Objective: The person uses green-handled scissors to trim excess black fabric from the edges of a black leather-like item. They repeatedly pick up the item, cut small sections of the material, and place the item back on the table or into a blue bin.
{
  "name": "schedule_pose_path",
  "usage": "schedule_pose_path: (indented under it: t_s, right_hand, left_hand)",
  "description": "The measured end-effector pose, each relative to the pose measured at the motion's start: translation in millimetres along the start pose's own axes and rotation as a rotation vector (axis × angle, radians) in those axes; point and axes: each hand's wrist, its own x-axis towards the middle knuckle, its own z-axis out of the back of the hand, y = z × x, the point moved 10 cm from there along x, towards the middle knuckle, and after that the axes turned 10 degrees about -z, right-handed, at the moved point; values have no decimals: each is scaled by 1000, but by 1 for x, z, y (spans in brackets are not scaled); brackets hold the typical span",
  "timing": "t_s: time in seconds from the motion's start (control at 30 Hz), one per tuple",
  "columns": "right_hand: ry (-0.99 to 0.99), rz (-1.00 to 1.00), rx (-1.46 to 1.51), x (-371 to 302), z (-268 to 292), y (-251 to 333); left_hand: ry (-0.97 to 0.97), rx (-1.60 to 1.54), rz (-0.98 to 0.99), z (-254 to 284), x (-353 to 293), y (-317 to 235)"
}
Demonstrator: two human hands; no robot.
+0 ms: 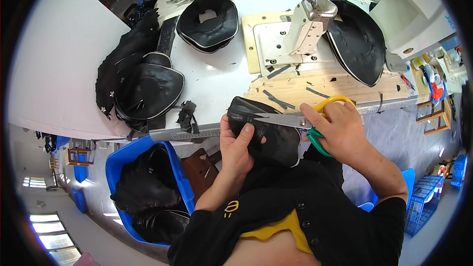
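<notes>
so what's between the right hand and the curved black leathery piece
Yellow-and-green-handled metal scissors; the head view shows them bridging the right hand and the black piece.

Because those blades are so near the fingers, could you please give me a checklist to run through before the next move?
1. Left hand gripping the black piece: ok.
2. Right hand holding the scissors by their handles: ok.
3. Left fingers well away from the blades: not ok; the thumb lies close to the tips.
4. Material between the blades: cannot tell from this view.
5. Both hands away from the sewing machine: ok.
</notes>
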Motion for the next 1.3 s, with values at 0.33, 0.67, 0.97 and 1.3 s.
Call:
schedule_pose_path:
  t_s: [0.33, 0.67, 0.97, 1.3]
  right_hand:
    - [68, -68, 171, 3, -7, -11]
    - [-14, 1, -29, 5, -3, -4]
    - [244, -182, 256, -3, -36, -25]
    - [172, -97, 265, 16, -15, -12]
  left_hand:
    - [-19, -29, -8, 5, 1, 2]
    - [-28, -14, -8, 7, 2, 4]
    - [146, -10, 24, -7, 6, -2]
    - [123, 117, -67, -11, 4, -8]
